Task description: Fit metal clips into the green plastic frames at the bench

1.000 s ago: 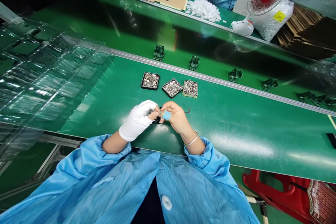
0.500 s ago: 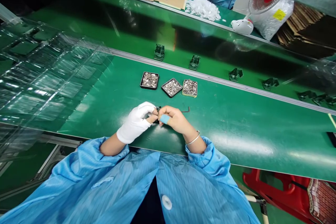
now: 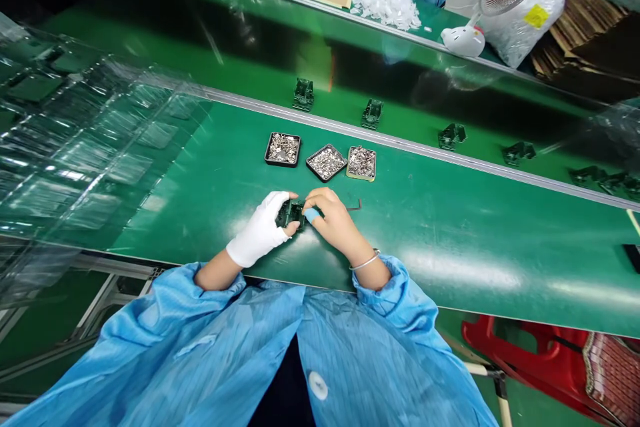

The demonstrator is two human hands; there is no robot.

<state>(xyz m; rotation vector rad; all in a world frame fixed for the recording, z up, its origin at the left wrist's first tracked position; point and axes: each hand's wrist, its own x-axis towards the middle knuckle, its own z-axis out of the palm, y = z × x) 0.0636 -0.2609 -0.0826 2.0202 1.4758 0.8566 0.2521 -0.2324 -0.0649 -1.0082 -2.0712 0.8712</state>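
The left hand gripped the board just below the frame's centre. The right hand was at its right end; its grip could not be determined. Three trays lay above.

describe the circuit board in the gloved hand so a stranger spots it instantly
Find the green table, then the silver rail along its far side. On the near side, between the white-gloved left hand and bare right hand, is a dark green circuit board. Similar boards lie beyond the rail; only this one is held.
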